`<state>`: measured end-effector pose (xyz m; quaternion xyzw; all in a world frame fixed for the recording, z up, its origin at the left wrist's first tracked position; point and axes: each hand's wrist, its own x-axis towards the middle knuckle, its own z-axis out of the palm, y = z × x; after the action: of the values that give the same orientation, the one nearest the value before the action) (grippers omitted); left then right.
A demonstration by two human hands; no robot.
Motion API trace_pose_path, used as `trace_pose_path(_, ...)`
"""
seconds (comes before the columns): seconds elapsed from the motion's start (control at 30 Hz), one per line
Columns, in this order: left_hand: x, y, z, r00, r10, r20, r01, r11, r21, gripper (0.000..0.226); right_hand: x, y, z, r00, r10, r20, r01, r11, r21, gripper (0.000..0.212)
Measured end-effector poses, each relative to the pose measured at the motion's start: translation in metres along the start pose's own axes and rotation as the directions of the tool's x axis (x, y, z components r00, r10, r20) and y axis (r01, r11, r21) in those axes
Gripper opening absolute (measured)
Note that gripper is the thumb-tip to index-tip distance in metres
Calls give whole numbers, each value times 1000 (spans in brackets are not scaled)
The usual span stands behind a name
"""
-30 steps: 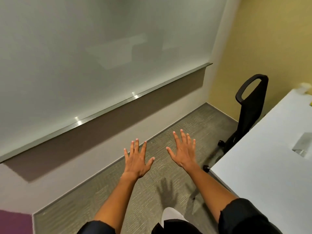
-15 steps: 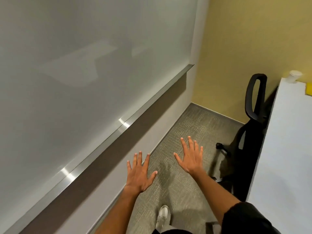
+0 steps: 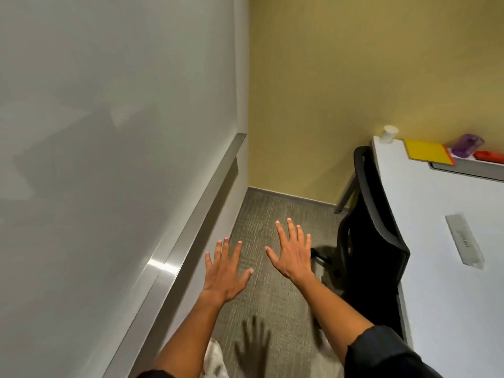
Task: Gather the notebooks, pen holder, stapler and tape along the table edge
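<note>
My left hand [image 3: 225, 271] and my right hand [image 3: 291, 251] are held out flat over the carpet, fingers spread, holding nothing. Far to the right, at the back edge of the white table [image 3: 436, 241], lies a yellow notebook [image 3: 426, 153] with an orange edge under it. Beside it sit a purple tape dispenser [image 3: 467, 145] and a red stapler [image 3: 489, 156], cut off by the frame edge. A white cup [image 3: 389, 134] stands at the table's back left corner. Both hands are well away from these objects.
A black office chair [image 3: 373, 241] stands tucked against the table's left side. A whiteboard [image 3: 109, 132] with a metal tray [image 3: 196, 227] runs along the left wall. Grey carpet [image 3: 261, 214] lies ahead, ending at a yellow wall [image 3: 354, 77]. A grey cable hatch [image 3: 463, 238] sits in the tabletop.
The view has swung to the right, bringing the table's back edge with the notebook, tape dispenser and stapler into sight. Both hands stay spread and empty.
</note>
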<state>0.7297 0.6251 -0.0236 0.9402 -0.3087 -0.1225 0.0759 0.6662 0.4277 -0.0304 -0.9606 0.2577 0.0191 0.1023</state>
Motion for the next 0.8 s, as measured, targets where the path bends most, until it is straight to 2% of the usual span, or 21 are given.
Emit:
trace_pose_path(0.27,172,2,-54,971,240,20,-240,970,31,80,130,6,-43,958,264,-116,-256,964,75,81)
trace_pose_path(0.4,242,22,-64,943,330,41,-331,944,11,80,188,28,-56,927,344,-151,-332,938,100,81)
trace_pose_path(0.6,371,51,-60,934,338,115,-347,935,70,80,305,79,-64,906,397,-149,-376,915,147,81)
trace_pose_path(0.8,504,120,-79,933,341,112,-345,938,20,82,415,152,-92,899,421,-122,-398,901,174,80)
